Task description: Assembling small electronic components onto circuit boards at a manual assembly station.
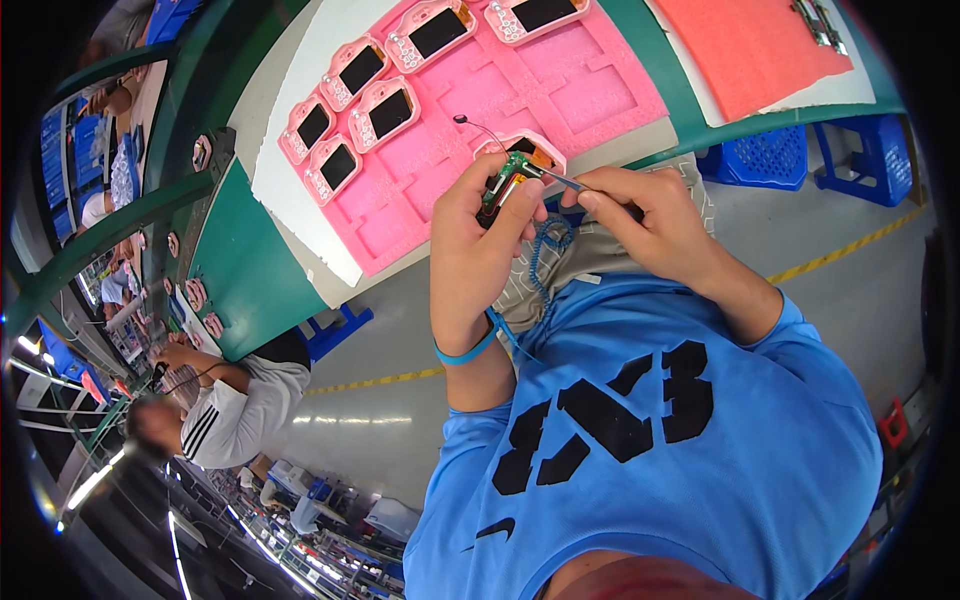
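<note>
My left hand [480,240] is closed around a small green circuit board [512,168], held just off the table's near edge. A thin wire runs from the board to a small round black part [460,119] that sticks up over the pink foam tray. Between the fingers and thumb of my right hand [655,215] is a slim metal tool [562,179], its tip at the board's right end; its exact kind cannot be made out. Just behind the board, partly covered by it and my fingers, lies a pink handheld-console shell [550,150].
On the pink foam tray [480,105] lie several pink shells with dark screens [388,113]. Orange-red foam [750,50] bears more boards at the right. A blue coiled cord [540,265] joins my wristband [467,348]. Blue stools [760,160] and a seated co-worker [240,410] are nearby.
</note>
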The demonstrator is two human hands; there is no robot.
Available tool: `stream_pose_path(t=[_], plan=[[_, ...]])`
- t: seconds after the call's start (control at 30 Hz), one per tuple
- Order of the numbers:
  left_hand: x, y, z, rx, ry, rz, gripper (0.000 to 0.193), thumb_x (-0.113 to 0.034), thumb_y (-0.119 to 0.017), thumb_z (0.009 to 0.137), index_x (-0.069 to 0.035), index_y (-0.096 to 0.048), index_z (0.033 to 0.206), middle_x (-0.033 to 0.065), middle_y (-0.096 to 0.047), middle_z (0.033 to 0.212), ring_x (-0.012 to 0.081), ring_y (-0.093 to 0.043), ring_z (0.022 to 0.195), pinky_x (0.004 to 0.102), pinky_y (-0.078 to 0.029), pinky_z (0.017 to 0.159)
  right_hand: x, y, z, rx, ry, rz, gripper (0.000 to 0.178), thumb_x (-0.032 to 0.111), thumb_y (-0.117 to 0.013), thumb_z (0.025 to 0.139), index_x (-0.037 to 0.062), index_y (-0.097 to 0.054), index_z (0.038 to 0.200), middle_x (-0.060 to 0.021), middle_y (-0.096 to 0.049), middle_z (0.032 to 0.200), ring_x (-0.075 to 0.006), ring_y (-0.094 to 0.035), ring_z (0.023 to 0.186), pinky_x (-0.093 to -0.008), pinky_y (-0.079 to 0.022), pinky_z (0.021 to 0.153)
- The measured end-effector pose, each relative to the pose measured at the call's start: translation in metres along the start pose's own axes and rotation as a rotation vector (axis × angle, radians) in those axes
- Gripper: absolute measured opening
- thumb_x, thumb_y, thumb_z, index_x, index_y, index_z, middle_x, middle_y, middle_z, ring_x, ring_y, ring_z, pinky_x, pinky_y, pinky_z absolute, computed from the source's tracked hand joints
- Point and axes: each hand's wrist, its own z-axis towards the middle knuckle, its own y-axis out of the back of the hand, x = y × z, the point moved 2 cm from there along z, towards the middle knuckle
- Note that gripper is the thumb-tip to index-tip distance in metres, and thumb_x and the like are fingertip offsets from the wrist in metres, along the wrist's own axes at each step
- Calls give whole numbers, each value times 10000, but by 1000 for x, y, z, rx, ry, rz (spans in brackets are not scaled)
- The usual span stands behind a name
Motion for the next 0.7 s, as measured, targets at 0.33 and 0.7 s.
stream_pose_path(t=[0.33,0.7], plan=[[-5,-9,5,-64,32,-35,133,-106,-671,1026,-9,-717,1104,32,-680,750,77,-565,629,192,-411,546,0,-6,-3,-1,-63,36,157,65,-651,1031,-8,-787,1062,29,-535,646,-68,-362,570,-259,-268,528],[-7,-15,7,-122,36,66,168,-144,-637,1052,-5,-728,1026,45,-673,716,88,-529,557,205,-373,483,2,-1,-5,96,-192,269,184,85,-612,1069,-7,-764,1118,64,-486,611,-36,-350,536,-218,-246,516]])
